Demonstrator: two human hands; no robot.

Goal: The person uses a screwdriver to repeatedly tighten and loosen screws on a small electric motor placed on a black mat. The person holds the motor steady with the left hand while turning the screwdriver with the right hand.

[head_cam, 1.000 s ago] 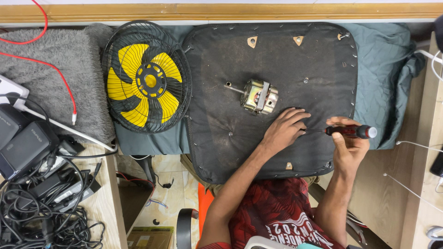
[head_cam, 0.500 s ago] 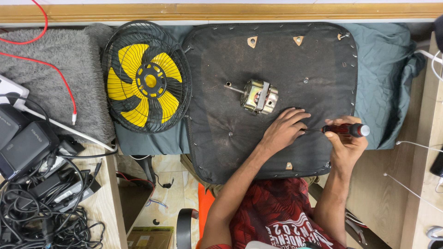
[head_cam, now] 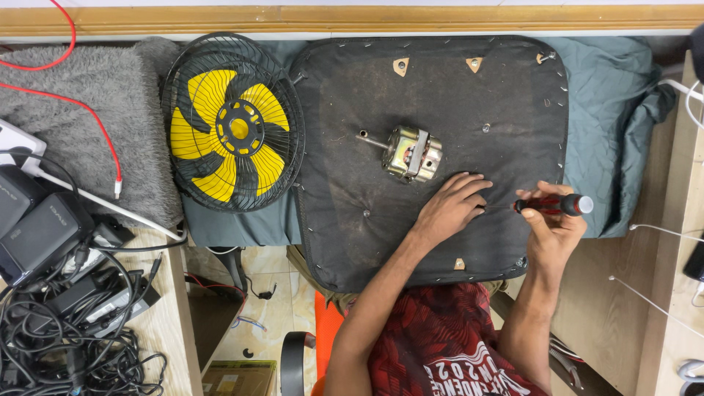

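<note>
yellow fan blades (head_cam: 220, 132) in black grille, red-black screwdriver handle (head_cam: 551, 204), brass-silver motor (head_cam: 412, 154) on black mat (head_cam: 433, 95), teal cloth (head_cam: 612, 110), grey rug (head_cam: 81, 117)

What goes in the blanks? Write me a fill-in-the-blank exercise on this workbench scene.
1. The right hand grips a red-and-black-handled ____.
2. The left hand rests flat on the dark worn ____ with metal staples along its edge.
3. The caged fan beside the pad has blades coloured ____.
4. The small metal motor lies on the pad just beyond the ____ hand.

Missing words: screwdriver; pad; yellow; left
</note>
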